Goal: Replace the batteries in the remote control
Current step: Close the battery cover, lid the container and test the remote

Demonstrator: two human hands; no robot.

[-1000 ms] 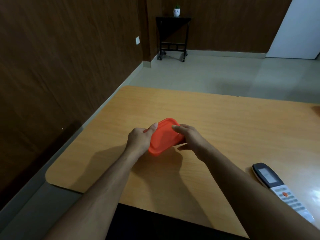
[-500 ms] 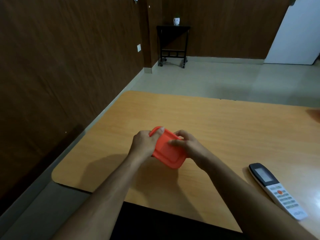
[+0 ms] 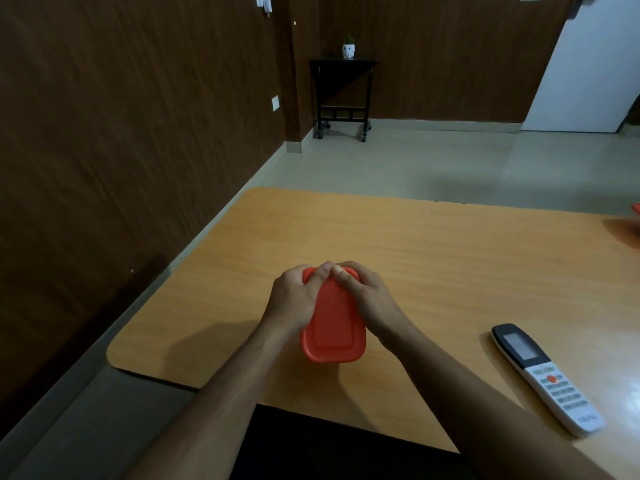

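Observation:
An orange lidded plastic container (image 3: 333,332) is near the front of the wooden table (image 3: 433,258), lid facing me. My left hand (image 3: 294,303) grips its left side and my right hand (image 3: 369,301) its right side, both thumbs pressing on the lid's far end. A white remote control (image 3: 543,375) with a dark screen end and an orange button lies face up to the right, apart from my hands. No batteries are visible.
A small orange object (image 3: 635,208) shows at the table's far right edge. A dark wood-panelled wall runs along the left. A black side table (image 3: 341,95) with a small potted plant (image 3: 348,50) stands across the floor.
Both hands turned the orange container so its long side points toward me and drew it closer. My thumbs have come together at the lid's far end. The remote has not moved.

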